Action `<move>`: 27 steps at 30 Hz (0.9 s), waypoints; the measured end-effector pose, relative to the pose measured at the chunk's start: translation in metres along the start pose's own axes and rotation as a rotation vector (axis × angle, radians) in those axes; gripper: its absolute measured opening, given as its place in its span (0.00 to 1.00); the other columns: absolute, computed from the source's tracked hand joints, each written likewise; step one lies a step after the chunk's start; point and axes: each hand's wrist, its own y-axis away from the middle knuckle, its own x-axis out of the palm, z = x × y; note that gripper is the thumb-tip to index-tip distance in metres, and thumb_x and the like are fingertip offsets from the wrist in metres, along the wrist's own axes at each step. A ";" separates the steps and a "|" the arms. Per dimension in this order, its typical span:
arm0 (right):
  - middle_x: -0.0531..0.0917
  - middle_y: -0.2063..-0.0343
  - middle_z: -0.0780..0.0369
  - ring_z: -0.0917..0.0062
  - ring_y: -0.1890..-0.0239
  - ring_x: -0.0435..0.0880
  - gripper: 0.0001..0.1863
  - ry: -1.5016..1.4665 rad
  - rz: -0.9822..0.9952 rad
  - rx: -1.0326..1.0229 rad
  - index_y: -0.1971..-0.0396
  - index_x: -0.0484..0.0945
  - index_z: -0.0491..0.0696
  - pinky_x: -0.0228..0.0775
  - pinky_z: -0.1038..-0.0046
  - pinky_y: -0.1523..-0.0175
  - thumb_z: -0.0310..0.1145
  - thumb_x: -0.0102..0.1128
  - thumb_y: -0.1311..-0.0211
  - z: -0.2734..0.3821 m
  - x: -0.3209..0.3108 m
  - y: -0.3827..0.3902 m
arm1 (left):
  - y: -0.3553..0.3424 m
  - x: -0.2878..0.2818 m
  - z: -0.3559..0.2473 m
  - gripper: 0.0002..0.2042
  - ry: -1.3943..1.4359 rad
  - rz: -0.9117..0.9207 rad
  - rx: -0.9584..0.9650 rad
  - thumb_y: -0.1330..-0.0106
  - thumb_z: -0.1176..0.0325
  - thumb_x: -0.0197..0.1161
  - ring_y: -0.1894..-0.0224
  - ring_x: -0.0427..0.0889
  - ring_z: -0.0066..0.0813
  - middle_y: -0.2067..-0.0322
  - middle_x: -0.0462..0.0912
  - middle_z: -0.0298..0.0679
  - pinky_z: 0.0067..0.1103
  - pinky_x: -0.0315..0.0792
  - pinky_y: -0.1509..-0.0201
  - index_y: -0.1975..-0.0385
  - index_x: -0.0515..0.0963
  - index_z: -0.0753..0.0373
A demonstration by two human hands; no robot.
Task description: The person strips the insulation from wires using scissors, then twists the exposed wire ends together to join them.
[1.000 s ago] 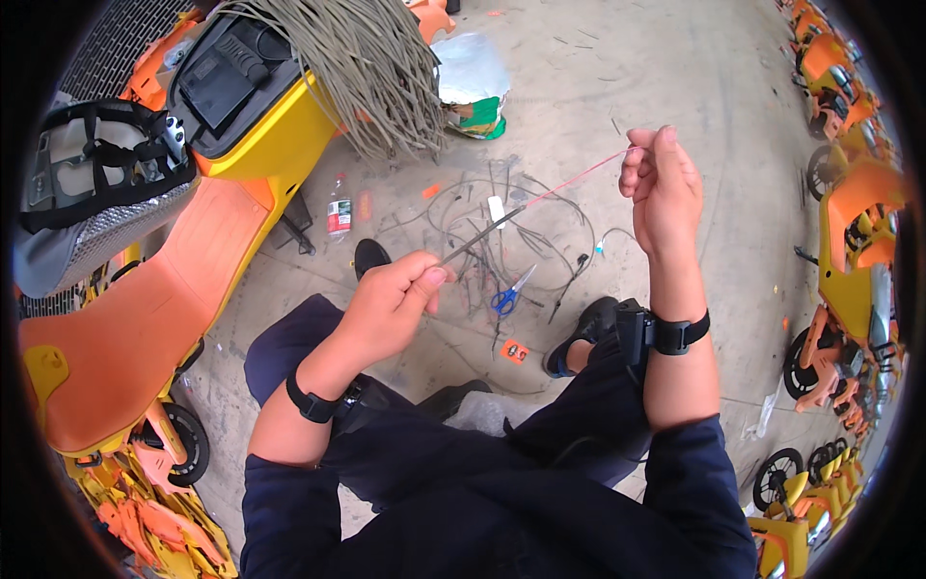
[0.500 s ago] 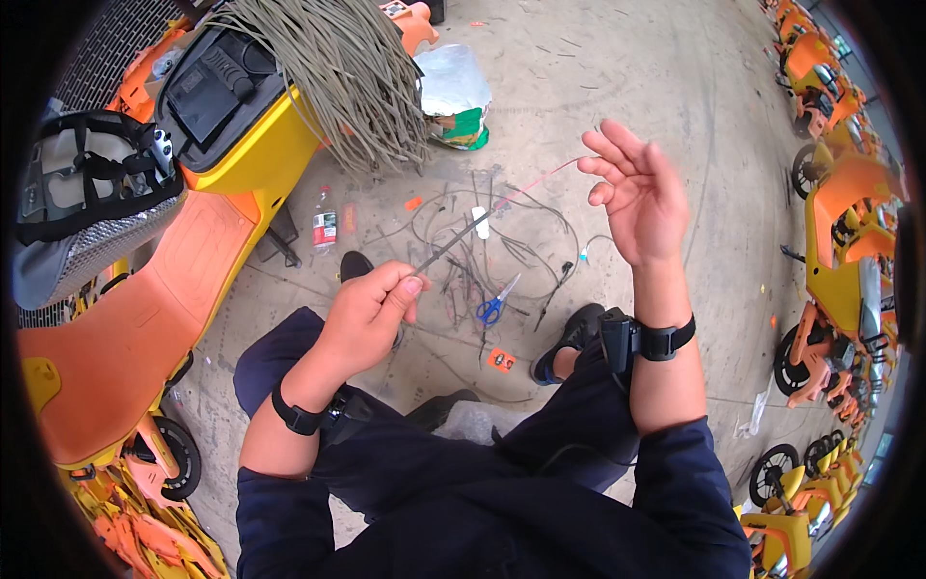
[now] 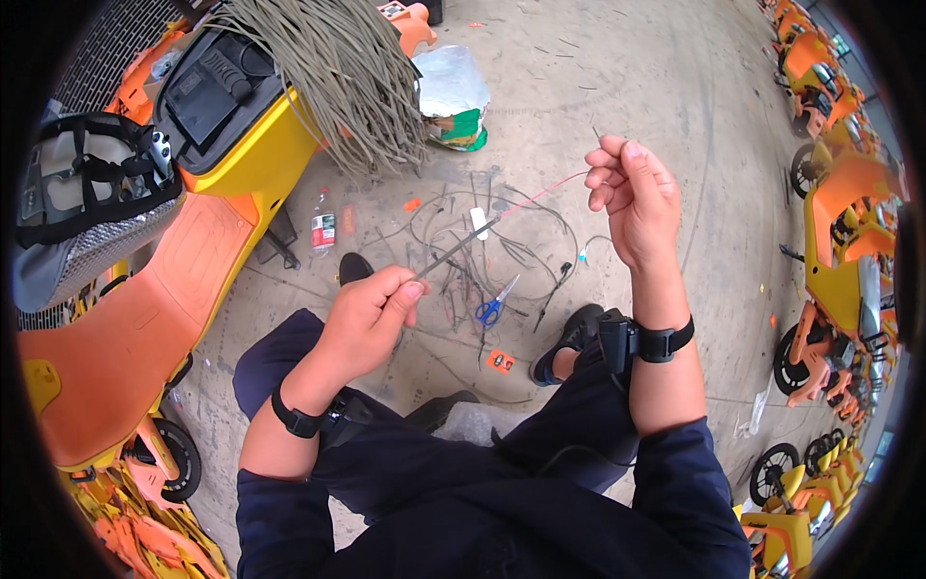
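Observation:
My left hand (image 3: 369,317) is closed around a dark grey cable (image 3: 455,251), which slants up and right from my thumb and forefinger. Out of the cable's far end runs a thin red wire (image 3: 542,193), reaching the fingers of my right hand (image 3: 640,207). Those fingers are curled with the thumb pressed against them, pinching the wire. A short thin dark tip pokes up above the right fingertips. Below the cable, on the floor, lie blue-handled scissors (image 3: 490,311) and a tangle of loose dark cables (image 3: 521,253).
A bundle of grey cables (image 3: 338,77) drapes over a yellow and orange scooter (image 3: 256,183) at left. Behind the tangle sits a plastic bag (image 3: 451,82). A bottle (image 3: 323,227) and an orange card (image 3: 500,361) are on the floor. More scooters (image 3: 839,261) line the right side.
My right fingers have closed from a loosely spread pose into a pinch. The thin dark tip now shows above them. My left hand has stayed nearly in place on the cable.

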 end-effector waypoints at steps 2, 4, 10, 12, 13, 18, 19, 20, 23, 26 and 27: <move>0.82 0.70 0.52 0.73 0.72 0.80 0.20 -0.069 0.077 0.026 0.61 0.76 0.34 0.72 0.75 0.71 0.38 0.41 0.33 -0.001 -0.008 -0.001 | 0.000 0.001 0.002 0.09 0.015 -0.002 0.014 0.31 0.67 0.50 0.79 0.73 0.21 0.82 0.75 0.34 0.19 0.66 0.73 0.66 0.75 0.65; 0.82 0.68 0.50 0.70 0.70 0.81 0.23 -0.134 0.150 0.052 0.59 0.75 0.32 0.73 0.74 0.69 0.38 0.35 0.33 0.001 -0.011 -0.001 | -0.001 0.002 0.002 0.09 0.010 0.001 0.021 0.31 0.67 0.50 0.79 0.73 0.21 0.82 0.75 0.34 0.19 0.67 0.73 0.66 0.75 0.65; 0.82 0.65 0.48 0.71 0.69 0.81 0.26 -0.090 0.228 0.116 0.57 0.74 0.31 0.73 0.75 0.67 0.38 0.33 0.34 0.003 -0.006 0.002 | 0.000 0.002 0.003 0.09 0.018 -0.007 0.034 0.31 0.66 0.51 0.79 0.74 0.23 0.82 0.75 0.35 0.19 0.67 0.73 0.67 0.74 0.65; 0.83 0.68 0.52 0.76 0.72 0.80 0.20 0.110 0.074 0.061 0.60 0.77 0.33 0.71 0.78 0.69 0.37 0.44 0.34 0.003 0.003 0.005 | 0.001 0.001 0.003 0.09 0.017 -0.016 0.032 0.31 0.66 0.51 0.79 0.74 0.24 0.83 0.75 0.35 0.19 0.67 0.73 0.67 0.74 0.65; 0.83 0.68 0.52 0.76 0.72 0.80 0.20 0.103 0.078 0.066 0.60 0.77 0.33 0.71 0.78 0.69 0.37 0.44 0.34 0.001 0.002 0.004 | 0.001 0.002 0.002 0.10 0.008 -0.017 0.050 0.31 0.66 0.51 0.79 0.72 0.19 0.82 0.74 0.33 0.17 0.66 0.73 0.68 0.74 0.66; 0.81 0.78 0.62 0.84 0.79 0.75 0.10 0.196 -0.046 0.061 0.71 0.79 0.39 0.68 0.82 0.74 0.33 0.60 0.40 -0.004 -0.001 0.004 | 0.000 0.002 -0.003 0.10 -0.017 0.006 0.034 0.31 0.67 0.50 0.78 0.70 0.14 0.82 0.73 0.30 0.15 0.65 0.73 0.68 0.75 0.66; 0.80 0.80 0.63 0.84 0.80 0.74 0.11 0.272 -0.026 0.055 0.72 0.79 0.40 0.67 0.82 0.74 0.34 0.60 0.40 -0.005 -0.002 0.004 | 0.000 0.002 -0.003 0.10 0.000 0.009 0.025 0.30 0.66 0.50 0.78 0.70 0.14 0.82 0.73 0.30 0.15 0.65 0.73 0.68 0.75 0.66; 0.78 0.82 0.65 0.85 0.81 0.73 0.11 0.286 -0.024 0.065 0.75 0.78 0.42 0.66 0.82 0.75 0.35 0.61 0.40 -0.007 0.000 0.005 | 0.000 0.002 -0.004 0.10 0.017 0.014 0.017 0.30 0.66 0.50 0.78 0.70 0.15 0.82 0.73 0.31 0.15 0.65 0.73 0.68 0.75 0.66; 0.79 0.81 0.64 0.84 0.81 0.74 0.12 0.266 0.100 0.155 0.73 0.79 0.41 0.67 0.81 0.75 0.36 0.60 0.39 -0.004 -0.001 0.009 | 0.000 0.002 -0.005 0.10 0.018 0.006 0.026 0.30 0.66 0.50 0.78 0.71 0.14 0.82 0.73 0.30 0.15 0.65 0.73 0.68 0.75 0.66; 0.81 0.76 0.62 0.83 0.76 0.76 0.13 0.277 0.452 0.429 0.69 0.80 0.40 0.70 0.80 0.70 0.36 0.56 0.36 -0.002 0.007 0.015 | 0.001 0.002 -0.004 0.10 0.034 -0.040 0.012 0.30 0.66 0.50 0.78 0.71 0.15 0.82 0.74 0.30 0.15 0.65 0.73 0.68 0.75 0.66; 0.81 0.76 0.62 0.83 0.76 0.76 0.13 0.273 0.458 0.429 0.69 0.80 0.40 0.70 0.80 0.70 0.36 0.56 0.36 -0.008 0.017 0.021 | 0.001 0.003 -0.001 0.10 0.030 -0.045 0.009 0.30 0.66 0.50 0.78 0.71 0.15 0.82 0.74 0.30 0.15 0.65 0.73 0.68 0.75 0.66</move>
